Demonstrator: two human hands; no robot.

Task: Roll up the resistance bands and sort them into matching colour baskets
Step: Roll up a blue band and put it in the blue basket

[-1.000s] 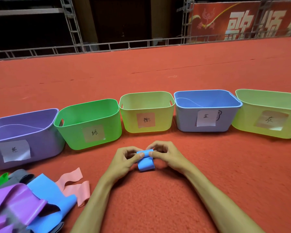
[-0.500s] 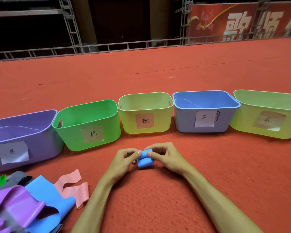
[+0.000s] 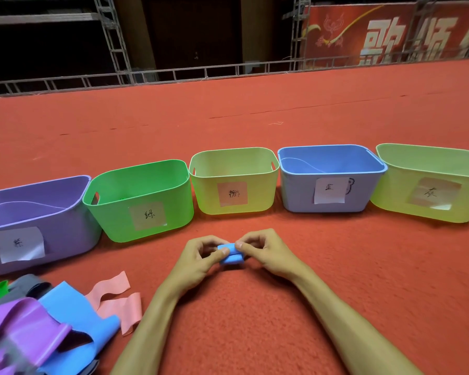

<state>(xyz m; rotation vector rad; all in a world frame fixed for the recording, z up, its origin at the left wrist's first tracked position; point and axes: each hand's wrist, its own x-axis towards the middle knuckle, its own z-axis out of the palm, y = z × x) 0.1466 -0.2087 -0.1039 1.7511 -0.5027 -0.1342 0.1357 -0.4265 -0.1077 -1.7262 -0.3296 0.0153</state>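
At the lower centre of the frame, the left hand (image 3: 198, 259) and right hand (image 3: 266, 251) both pinch a small rolled blue band (image 3: 231, 255) just above the red carpet (image 3: 255, 307). The blue basket (image 3: 328, 185) stands at the upper right of the hands; loose bands (image 3: 52, 315) lie at the lower left.

It is a stage in a hall: wide red carpet floor (image 3: 336, 293), grey metal truss frames (image 3: 114, 47), red banner with big pale letters (image 3: 390, 33).
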